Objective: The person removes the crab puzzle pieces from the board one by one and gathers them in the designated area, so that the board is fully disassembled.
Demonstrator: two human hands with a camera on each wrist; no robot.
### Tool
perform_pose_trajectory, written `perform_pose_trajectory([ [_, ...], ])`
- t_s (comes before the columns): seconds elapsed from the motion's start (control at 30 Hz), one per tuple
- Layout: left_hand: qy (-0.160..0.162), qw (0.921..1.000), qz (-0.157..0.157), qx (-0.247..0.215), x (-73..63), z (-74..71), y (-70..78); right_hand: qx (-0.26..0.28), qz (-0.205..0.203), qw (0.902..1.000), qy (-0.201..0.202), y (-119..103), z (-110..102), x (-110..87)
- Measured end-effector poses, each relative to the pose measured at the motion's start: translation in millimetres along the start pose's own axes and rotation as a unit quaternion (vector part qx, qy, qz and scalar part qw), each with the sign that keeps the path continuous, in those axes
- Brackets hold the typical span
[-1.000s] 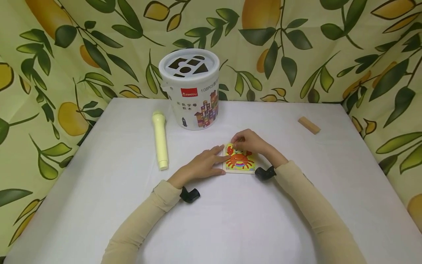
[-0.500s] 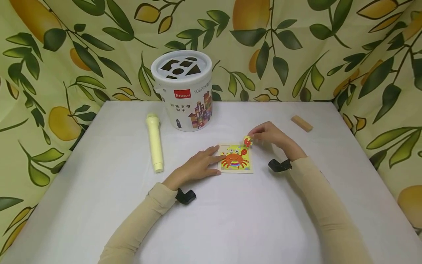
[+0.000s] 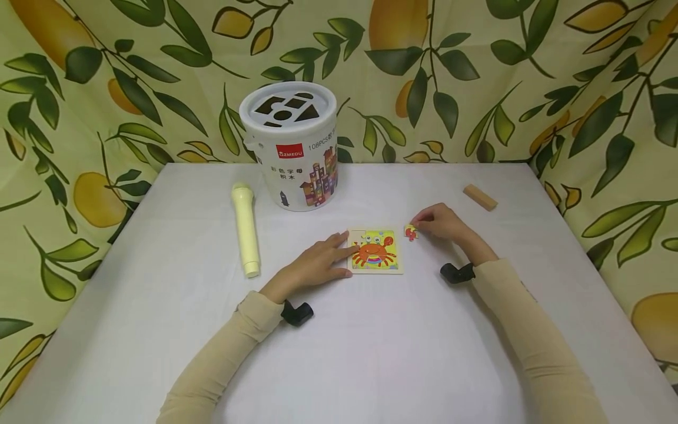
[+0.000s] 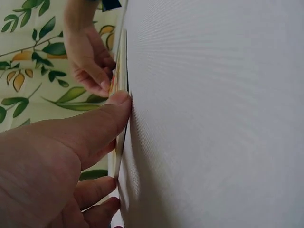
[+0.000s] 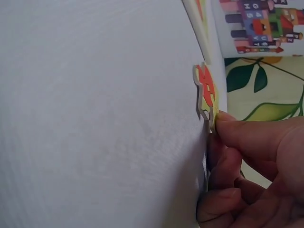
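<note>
A small square wooden crab puzzle (image 3: 375, 271) lies on the white table in front of the person, its upper left corner showing bare pale wood. My left hand (image 3: 316, 262) rests at its left side with fingers spread and straight; one fingertip lies on the picture. In the left wrist view the thumb (image 4: 107, 118) touches the puzzle's edge (image 4: 122, 66). Just right of the puzzle, my right hand (image 3: 442, 222) pinches a loose jigsaw piece (image 3: 411, 232), yellow with a red claw. The right wrist view shows this piece (image 5: 206, 90) close over the tabletop, its near edge between thumb and finger.
Behind the puzzle stands a white bucket (image 3: 288, 147) with shape cut-outs in its lid. A pale yellow toy microphone (image 3: 246, 229) lies left of it. A tan wooden block (image 3: 479, 197) sits at the back right. Fruit-patterned cloth (image 3: 296, 35) hangs behind the table.
The right hand has lifted the claw piece out of the puzzle's upper left corner and carried it right, then lowered it beside the puzzle. The left hand has stayed at the puzzle; the head view shifted slightly.
</note>
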State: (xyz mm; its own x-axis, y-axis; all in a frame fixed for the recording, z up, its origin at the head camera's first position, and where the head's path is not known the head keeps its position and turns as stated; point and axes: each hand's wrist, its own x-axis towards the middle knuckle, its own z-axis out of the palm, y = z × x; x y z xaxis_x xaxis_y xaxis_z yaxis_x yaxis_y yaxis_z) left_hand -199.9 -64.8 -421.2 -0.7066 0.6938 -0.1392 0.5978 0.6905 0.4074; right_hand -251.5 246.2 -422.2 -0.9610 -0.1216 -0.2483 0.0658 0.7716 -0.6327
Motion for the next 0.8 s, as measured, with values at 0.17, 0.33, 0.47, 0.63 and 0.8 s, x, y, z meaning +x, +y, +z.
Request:
perform_pose_trajectory([
  [0.17, 0.0, 1.0, 0.003, -0.005, 0.3, 0.0, -1.6, -0.009, 0.0, 0.9998, 0.015, -3, 5, 0.7],
  [0.33, -0.001, 1.0, 0.005, -0.006, 0.3, -1.8, -2.1, -0.016, -0.019, 0.9993, 0.026, -5, 6, 0.4],
  [0.47, -0.006, 0.9999, 0.005, -0.011, 0.6, -2.7, -2.0, -0.023, -0.033, 0.9982, 0.045, -13, 8, -2.2],
  [0.63, -0.007, 0.9999, 0.002, -0.012, 0.4, -3.2, -2.5, -0.022, -0.093, 0.9953, 0.011, -41, 23, -2.7],
  [0.8, -0.004, 0.9998, 0.015, -0.014, 1.1, -2.7, -4.0, -0.056, -0.158, 0.9832, -0.073, -68, 41, -1.8],
])
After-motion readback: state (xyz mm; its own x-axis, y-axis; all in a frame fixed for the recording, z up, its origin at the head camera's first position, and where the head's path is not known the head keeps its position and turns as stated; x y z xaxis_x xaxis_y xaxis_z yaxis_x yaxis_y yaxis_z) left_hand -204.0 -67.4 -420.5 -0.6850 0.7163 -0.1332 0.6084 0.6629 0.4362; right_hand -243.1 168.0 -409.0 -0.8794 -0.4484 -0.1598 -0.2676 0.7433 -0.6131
